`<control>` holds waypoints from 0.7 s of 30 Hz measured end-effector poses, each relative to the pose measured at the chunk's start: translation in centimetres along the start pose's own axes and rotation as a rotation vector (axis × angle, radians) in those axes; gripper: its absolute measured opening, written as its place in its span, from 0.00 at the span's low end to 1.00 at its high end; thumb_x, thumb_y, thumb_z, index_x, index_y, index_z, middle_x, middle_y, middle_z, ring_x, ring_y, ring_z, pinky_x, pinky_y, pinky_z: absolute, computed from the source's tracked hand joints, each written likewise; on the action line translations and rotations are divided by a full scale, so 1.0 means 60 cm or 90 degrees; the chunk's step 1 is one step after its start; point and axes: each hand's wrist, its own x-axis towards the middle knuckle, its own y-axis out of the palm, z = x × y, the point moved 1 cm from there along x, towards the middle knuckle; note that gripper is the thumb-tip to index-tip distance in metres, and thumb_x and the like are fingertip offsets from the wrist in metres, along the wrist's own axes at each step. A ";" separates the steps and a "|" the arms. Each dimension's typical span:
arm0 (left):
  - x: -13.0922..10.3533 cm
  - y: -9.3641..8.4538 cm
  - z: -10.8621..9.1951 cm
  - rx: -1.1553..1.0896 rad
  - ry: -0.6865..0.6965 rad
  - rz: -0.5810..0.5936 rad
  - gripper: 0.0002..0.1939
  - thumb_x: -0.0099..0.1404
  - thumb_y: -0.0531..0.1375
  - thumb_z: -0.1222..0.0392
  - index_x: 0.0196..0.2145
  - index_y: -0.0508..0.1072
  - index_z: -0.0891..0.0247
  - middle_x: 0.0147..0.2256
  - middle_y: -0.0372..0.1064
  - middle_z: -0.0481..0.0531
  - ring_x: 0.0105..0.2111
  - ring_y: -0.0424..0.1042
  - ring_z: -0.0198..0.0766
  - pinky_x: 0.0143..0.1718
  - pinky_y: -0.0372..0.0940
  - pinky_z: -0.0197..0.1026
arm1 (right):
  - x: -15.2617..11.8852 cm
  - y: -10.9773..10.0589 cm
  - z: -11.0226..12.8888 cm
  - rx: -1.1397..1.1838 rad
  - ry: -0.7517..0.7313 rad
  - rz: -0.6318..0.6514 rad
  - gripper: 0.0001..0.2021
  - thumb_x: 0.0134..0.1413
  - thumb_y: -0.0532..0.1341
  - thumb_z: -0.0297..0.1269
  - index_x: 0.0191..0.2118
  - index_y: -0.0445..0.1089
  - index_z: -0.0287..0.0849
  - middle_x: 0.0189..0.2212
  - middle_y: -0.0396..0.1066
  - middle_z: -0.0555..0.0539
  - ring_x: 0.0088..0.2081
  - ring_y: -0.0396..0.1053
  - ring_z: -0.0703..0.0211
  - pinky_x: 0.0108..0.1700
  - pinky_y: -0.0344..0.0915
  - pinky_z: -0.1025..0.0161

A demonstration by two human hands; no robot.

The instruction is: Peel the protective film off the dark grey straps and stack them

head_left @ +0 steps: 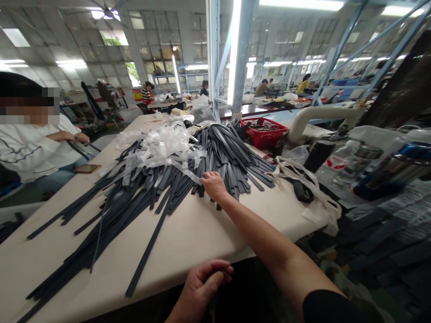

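Factory light falls on a pale worktable (202,235) where smooth, flat dark strips (232,148) fan out around the bent fingers of the right hand (214,186). Their tips meet a filmy white ribbon (189,172); any grip cannot be told. A light pinch should avoid tearing it. Nearer, the left hand (204,285) curls loosely, slightly parted, visibly empty. Beyond the right fingertips: a red lattice basket (266,141).

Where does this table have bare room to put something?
Bare table shows beyond the left hand, between the dark strips and right forearm; between that forearm and the white bag; and on the near side of the phone. The middle is crowded with dark strips and white plastic.
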 end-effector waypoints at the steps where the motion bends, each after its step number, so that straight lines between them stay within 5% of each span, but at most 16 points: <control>1: 0.002 -0.007 -0.010 -0.019 0.002 -0.026 0.21 0.59 0.66 0.43 0.43 0.79 0.61 0.43 0.79 0.58 0.40 0.76 0.43 0.48 0.67 0.44 | 0.005 0.001 -0.002 -0.002 -0.001 -0.002 0.10 0.65 0.61 0.39 0.46 0.72 0.39 0.49 0.71 0.44 0.51 0.69 0.52 0.55 0.64 0.47; 8: 0.072 -0.060 -0.068 -0.196 0.054 -0.174 0.24 0.59 0.67 0.47 0.48 0.76 0.64 0.49 0.75 0.62 0.41 0.76 0.42 0.39 0.69 0.39 | -0.044 -0.044 0.017 0.021 -0.054 -0.074 0.10 0.67 0.57 0.36 0.37 0.76 0.42 0.42 0.75 0.46 0.44 0.69 0.56 0.54 0.61 0.54; 14: 0.144 -0.088 -0.097 -0.371 -0.046 -0.168 0.18 0.69 0.57 0.49 0.42 0.76 0.68 0.43 0.77 0.62 0.40 0.77 0.41 0.39 0.70 0.40 | -0.130 -0.088 0.063 0.052 -0.174 -0.112 0.09 0.66 0.58 0.34 0.38 0.76 0.47 0.46 0.75 0.49 0.46 0.68 0.55 0.64 0.50 0.52; 21: 0.137 -0.109 -0.100 -0.322 -0.059 -0.163 0.08 0.68 0.59 0.60 0.36 0.75 0.67 0.33 0.78 0.55 0.34 0.78 0.39 0.34 0.68 0.37 | -0.154 -0.094 0.093 0.064 -0.263 -0.154 0.09 0.66 0.57 0.30 0.43 0.74 0.46 0.45 0.75 0.48 0.47 0.68 0.55 0.66 0.49 0.51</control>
